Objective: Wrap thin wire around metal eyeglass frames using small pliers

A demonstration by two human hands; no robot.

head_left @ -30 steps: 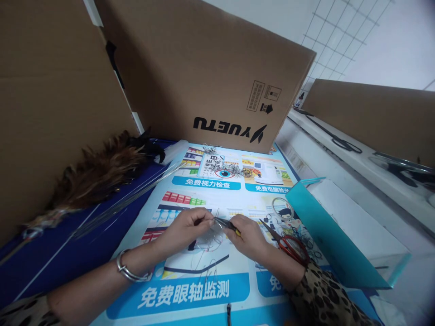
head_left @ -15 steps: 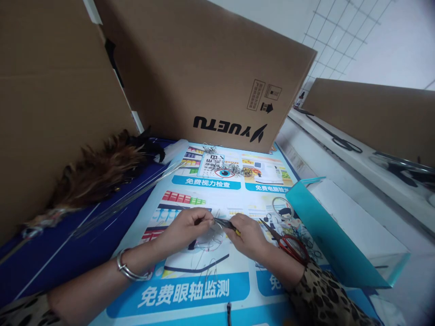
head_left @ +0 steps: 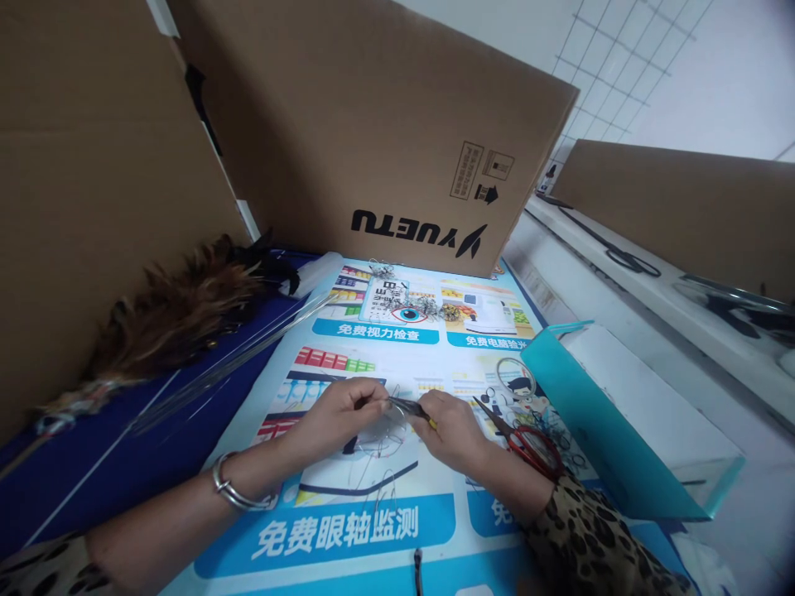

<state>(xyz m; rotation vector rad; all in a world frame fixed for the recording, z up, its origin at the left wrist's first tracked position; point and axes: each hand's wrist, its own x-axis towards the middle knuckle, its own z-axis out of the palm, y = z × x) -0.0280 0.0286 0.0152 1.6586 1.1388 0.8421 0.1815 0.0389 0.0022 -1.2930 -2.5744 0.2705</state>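
Basically, wire (head_left: 392,430) in L hand (head_left: 354,406), pliers (head_left: 407,406) in R hand (head_left: 452,426), both over table (head_left: 142,463).
L hand pinches wire; R hand clenched on pliers, tips by the pinch. Wire could spring or bend askew if either grip slips; R forearm (head_left: 515,484) could nudge scissors (head_left: 527,444), v. close. Count, near to far: 2 hands, 1 pr pliers, 1 pr scissors, 1 teal box (head_left: 609,430), 1 duster (head_left: 177,323), wire bits (head_left: 428,309) (too tangled to count), 1 YUETU carton (head_left: 373,124).

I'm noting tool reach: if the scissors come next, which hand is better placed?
Probably the right hand: it is nearer the scissors, though it holds the pliers; the left hand is farther off.
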